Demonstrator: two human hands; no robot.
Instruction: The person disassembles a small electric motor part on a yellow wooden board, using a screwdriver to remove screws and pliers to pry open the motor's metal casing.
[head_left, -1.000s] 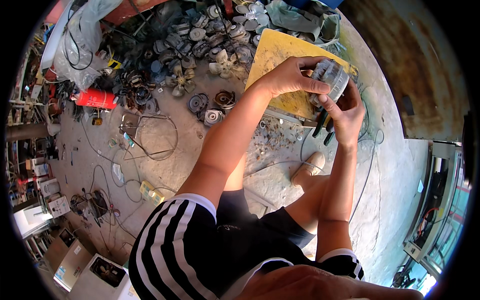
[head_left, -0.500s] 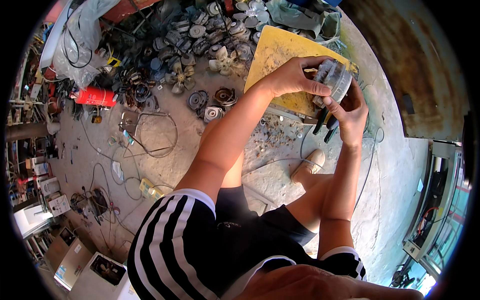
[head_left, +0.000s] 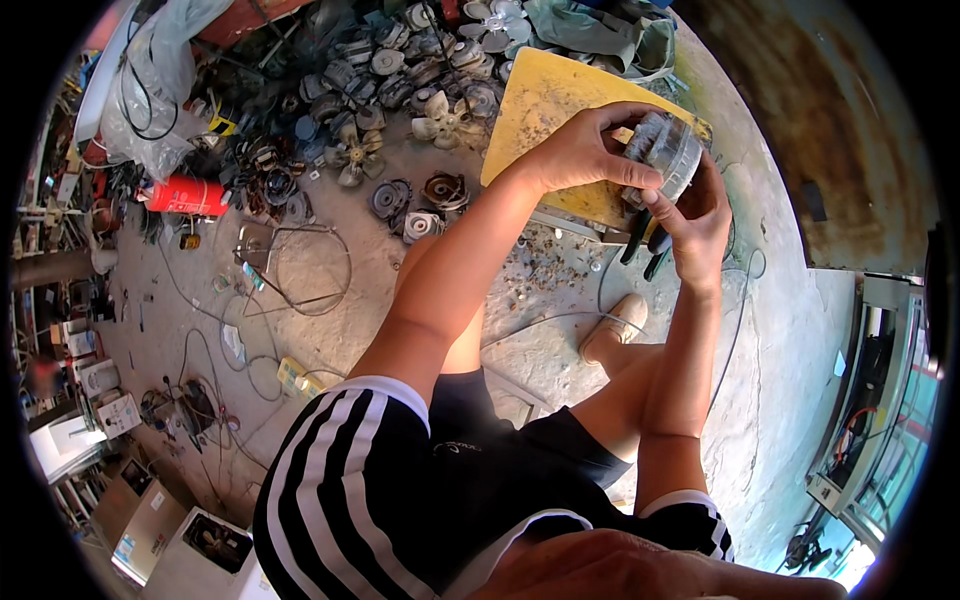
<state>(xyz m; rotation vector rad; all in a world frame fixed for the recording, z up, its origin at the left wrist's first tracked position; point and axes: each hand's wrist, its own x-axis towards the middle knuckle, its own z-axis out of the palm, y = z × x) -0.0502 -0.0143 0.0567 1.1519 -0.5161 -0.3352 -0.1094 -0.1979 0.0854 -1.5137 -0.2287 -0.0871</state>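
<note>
1. The concrete floor (head_left: 330,330) spreads out far below the fingers, and a heap of fan motors and blades (head_left: 400,90) lies well beyond the fingertips toward the top; it looks like a stock of parts kept within reach of the seated person.
2. A yellow board (head_left: 545,110) lies directly under and behind both hands, apparently as a work surface, so anything slipping from the fingers would land on it rather than in the grit.
3. A red cylinder (head_left: 190,195) lies on its side far to the left of the fingers, well apart from them.
4. The small round motor (head_left: 662,150), grey metal with visible windings, sits between the two hands, raised above the board and tilted, likely so one face can be looked at closely.
5. The left hand (head_left: 580,150) wraps it from the left, fingers (head_left: 640,178) curled narrowly around its rim and thumb over the top, which steadies it.
6. The right hand (head_left: 700,215) cradles it from below and to the right, thumb (head_left: 665,205) pressed to its lower edge, fingers closed on the casing.
7. Dark tool handles (head_left: 640,240), maybe pliers, hang just below the right fingers; I cannot tell whether they are gripped or lie on the board.
</note>
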